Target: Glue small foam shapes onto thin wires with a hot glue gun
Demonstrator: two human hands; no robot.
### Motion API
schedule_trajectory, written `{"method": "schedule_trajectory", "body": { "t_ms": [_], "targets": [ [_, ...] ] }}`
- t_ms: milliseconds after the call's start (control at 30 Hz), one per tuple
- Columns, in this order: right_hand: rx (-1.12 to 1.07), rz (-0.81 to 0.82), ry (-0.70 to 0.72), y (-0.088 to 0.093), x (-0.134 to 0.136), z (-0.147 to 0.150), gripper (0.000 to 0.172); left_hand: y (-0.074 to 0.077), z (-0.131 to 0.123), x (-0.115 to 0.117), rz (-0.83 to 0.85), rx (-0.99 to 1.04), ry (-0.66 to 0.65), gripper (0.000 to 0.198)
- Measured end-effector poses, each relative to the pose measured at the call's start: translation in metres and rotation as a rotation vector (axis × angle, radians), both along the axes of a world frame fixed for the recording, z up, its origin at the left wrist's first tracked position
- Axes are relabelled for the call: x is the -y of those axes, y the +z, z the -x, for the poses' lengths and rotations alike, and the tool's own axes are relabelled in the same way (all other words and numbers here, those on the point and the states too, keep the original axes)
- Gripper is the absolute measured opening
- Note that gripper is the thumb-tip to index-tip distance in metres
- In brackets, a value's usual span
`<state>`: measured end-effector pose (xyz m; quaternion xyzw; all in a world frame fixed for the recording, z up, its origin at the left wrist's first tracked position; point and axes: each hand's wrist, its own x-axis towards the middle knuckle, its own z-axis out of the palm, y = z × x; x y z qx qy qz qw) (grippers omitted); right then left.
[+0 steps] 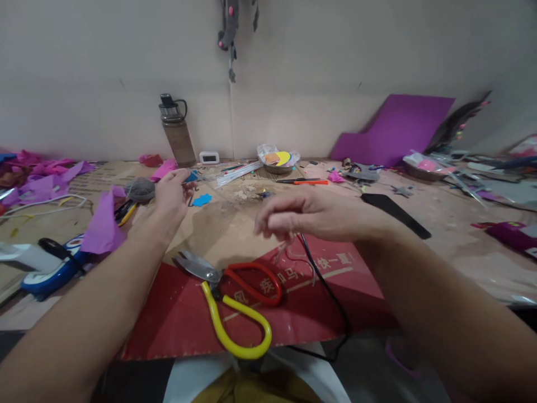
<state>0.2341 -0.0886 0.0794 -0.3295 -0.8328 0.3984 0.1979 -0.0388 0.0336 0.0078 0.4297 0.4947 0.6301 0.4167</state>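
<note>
My left hand (171, 193) is raised over the table at the left and pinches a small blue piece (192, 177) between thumb and fingers. A blue star-shaped cutout (202, 200) lies on the table just right of it. My right hand (310, 215) hovers at the centre with the fingers curled together; thin pale threads (289, 252) hang from its fingertips. Below the hands, scissors with one red and one yellow handle (235, 296) lie on a red printed sheet (319, 313). A black cable (327, 291) runs across the sheet under my right hand.
A water bottle (177, 131) and a small white clock (208, 158) stand at the wall. A bowl of coloured pieces (279, 160), an orange pen (310, 181), purple paper scraps (103, 221), a purple sheet (390, 131), a black strip (396, 214) and a blue-white tool (50, 271) surround the work area.
</note>
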Motion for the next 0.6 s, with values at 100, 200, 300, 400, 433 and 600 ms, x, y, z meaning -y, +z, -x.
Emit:
{"method": "schedule_trajectory", "body": {
  "t_ms": [100,200,300,400,433,600],
  "targets": [
    [0.177,-0.087,-0.116,-0.004,-0.007,-0.008,0.034,-0.002,-0.008,0.004,-0.039,0.058,0.021,0.011],
    [0.299,-0.353,-0.607,-0.026,-0.029,-0.019,0.045,-0.001,-0.020,0.012,-0.108,0.018,-0.064,0.014],
    [0.558,-0.340,-0.721,-0.059,-0.050,-0.027,0.043,-0.002,-0.029,0.018,-0.148,0.000,-0.126,0.015],
    [0.561,-0.228,-0.724,-0.086,-0.059,-0.026,0.040,-0.003,-0.035,0.023,-0.152,-0.060,-0.183,0.013],
    [0.508,-0.203,-0.775,-0.092,-0.060,-0.025,0.033,-0.003,-0.036,0.025,-0.150,-0.073,-0.198,0.012],
    [0.287,-0.088,-0.855,-0.094,-0.064,-0.022,0.012,0.000,-0.040,0.030,-0.139,-0.042,-0.237,0.009]
  ]
}}
